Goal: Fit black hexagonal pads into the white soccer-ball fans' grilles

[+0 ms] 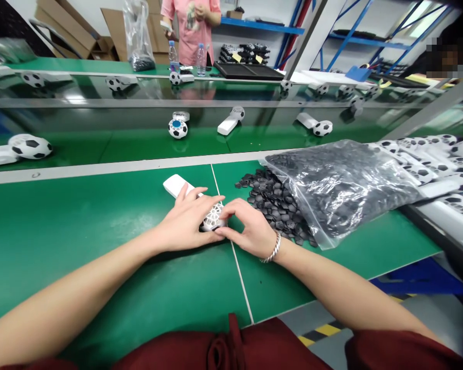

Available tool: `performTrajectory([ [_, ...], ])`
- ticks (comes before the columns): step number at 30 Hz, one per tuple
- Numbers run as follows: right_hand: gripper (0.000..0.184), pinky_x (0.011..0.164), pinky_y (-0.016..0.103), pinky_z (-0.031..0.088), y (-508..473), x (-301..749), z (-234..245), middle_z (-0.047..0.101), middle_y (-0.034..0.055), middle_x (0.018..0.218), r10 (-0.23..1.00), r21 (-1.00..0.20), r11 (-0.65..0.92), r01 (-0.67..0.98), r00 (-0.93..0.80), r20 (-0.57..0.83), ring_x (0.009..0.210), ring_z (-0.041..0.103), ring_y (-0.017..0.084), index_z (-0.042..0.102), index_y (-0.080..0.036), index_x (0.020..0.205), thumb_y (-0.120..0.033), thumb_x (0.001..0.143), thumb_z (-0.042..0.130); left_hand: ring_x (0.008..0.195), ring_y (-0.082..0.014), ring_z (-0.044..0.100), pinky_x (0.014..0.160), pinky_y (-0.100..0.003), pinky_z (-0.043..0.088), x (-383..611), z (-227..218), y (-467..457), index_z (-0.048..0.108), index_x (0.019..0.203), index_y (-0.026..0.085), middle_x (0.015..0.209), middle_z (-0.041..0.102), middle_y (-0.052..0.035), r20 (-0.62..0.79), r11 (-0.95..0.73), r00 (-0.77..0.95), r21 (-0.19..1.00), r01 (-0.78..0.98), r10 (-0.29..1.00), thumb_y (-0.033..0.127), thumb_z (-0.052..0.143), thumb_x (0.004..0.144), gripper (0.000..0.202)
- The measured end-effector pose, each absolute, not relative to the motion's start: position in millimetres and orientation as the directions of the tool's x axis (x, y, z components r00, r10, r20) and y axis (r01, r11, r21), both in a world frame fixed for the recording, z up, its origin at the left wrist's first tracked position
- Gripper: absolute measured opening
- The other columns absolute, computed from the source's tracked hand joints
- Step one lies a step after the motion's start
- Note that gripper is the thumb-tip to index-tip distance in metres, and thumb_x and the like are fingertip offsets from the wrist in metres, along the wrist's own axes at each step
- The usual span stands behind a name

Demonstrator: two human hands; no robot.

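Note:
A white hand-held fan (176, 186) with a football-patterned round head lies on the green table (61, 226), its handle pointing away to the left. My left hand (185, 221) is wrapped over the fan and holds it down. My right hand (247, 228), with a silver bracelet at the wrist, pinches at the fan's white grille head (215, 217); whether a small piece is between its fingertips is hidden. Just right of my hands lies a heap of small black pieces (273, 200).
A clear plastic bag (339, 190) of black pieces spills onto the table. Finished football fans are piled at the right (440, 164). More fans lie on the conveyor belt (139, 144) beyond. A person in a pink shirt (191, 25) stands at the far table.

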State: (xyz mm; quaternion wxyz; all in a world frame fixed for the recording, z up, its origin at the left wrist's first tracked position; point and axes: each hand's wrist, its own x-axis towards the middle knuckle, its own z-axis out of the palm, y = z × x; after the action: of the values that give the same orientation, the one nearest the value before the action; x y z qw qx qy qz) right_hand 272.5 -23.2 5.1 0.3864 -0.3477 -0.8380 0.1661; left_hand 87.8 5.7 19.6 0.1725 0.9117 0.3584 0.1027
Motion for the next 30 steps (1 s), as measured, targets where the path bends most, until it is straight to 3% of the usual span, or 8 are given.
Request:
performTrajectory([
  [5, 0.045, 0.08, 0.036, 0.047, -19, 274, -1, 0.053, 0.0093, 0.103, 0.808, -0.644, 0.588, 0.489, -0.387, 0.445, 0.1, 0.048, 0.021, 0.048, -0.017, 0.103, -0.033, 0.068, 0.07, 0.126, -0.0314, 0.025, 0.105, -0.058, 0.003, 87, 20, 7, 0.035, 0.129, 0.022, 0.125, 0.051, -0.0055, 0.073, -0.683, 0.724, 0.41, 0.605, 0.686, 0.051, 0.055, 0.075, 0.065],
  [8, 0.052, 0.079, 0.036, 0.049, -19, 273, -5, 0.051, 0.0107, 0.11, 0.836, -0.686, 0.544, 0.483, -0.379, 0.397, 0.106, 0.047, 0.022, 0.044, -0.018, 0.11, -0.036, 0.069, 0.068, 0.125, -0.0317, 0.027, 0.105, -0.058, 0.004, 88, 20, 7, 0.037, 0.128, 0.02, 0.123, 0.052, -0.0069, 0.08, -0.671, 0.711, 0.419, 0.612, 0.699, 0.051, 0.057, 0.073, 0.066],
  [15, 0.05, 0.081, 0.037, 0.052, -20, 273, -9, 0.054, 0.0113, 0.112, 0.893, -0.731, 0.42, 0.538, -0.387, 0.229, 0.095, 0.06, 0.021, 0.037, -0.018, 0.116, -0.038, 0.076, 0.06, 0.123, -0.0313, 0.029, 0.106, -0.057, 0.007, 88, 24, 3, 0.03, 0.133, 0.014, 0.129, 0.046, -0.0127, 0.081, -0.65, 0.699, 0.457, 0.607, 0.71, 0.05, 0.062, 0.069, 0.08],
  [20, 0.041, 0.08, 0.035, 0.053, -25, 271, -5, 0.058, 0.01, 0.108, 0.871, -0.677, 0.47, 0.567, -0.42, 0.253, 0.093, 0.061, 0.02, 0.038, -0.02, 0.115, -0.038, 0.081, 0.053, 0.118, -0.0287, 0.034, 0.107, -0.054, 0.005, 88, 24, 1, 0.019, 0.137, 0.01, 0.12, 0.051, -0.0144, 0.108, -0.628, 0.674, 0.494, 0.601, 0.73, 0.049, 0.064, 0.067, 0.092],
  [25, 0.039, 0.068, 0.033, 0.053, -28, 266, -3, 0.058, 0.0109, 0.101, 0.867, -0.618, 0.495, 0.611, -0.397, 0.301, 0.086, 0.061, 0.02, 0.038, -0.018, 0.113, -0.036, 0.081, 0.05, 0.114, -0.0271, 0.036, 0.108, -0.052, 0.005, 87, 21, -2, 0.023, 0.135, 0.012, 0.115, 0.053, -0.0109, 0.152, -0.635, 0.668, 0.516, 0.575, 0.729, 0.047, 0.063, 0.068, 0.086],
  [30, 0.039, 0.068, 0.031, 0.051, -26, 261, -5, 0.056, 0.0111, 0.105, 0.868, -0.652, 0.487, 0.581, -0.406, 0.287, 0.086, 0.058, 0.018, 0.037, -0.017, 0.113, -0.032, 0.081, 0.053, 0.111, -0.0258, 0.039, 0.108, -0.051, 0.01, 84, 12, -3, 0.028, 0.132, 0.013, 0.114, 0.053, -0.0107, 0.236, -0.654, 0.63, 0.471, 0.592, 0.74, 0.045, 0.061, 0.07, 0.077],
])
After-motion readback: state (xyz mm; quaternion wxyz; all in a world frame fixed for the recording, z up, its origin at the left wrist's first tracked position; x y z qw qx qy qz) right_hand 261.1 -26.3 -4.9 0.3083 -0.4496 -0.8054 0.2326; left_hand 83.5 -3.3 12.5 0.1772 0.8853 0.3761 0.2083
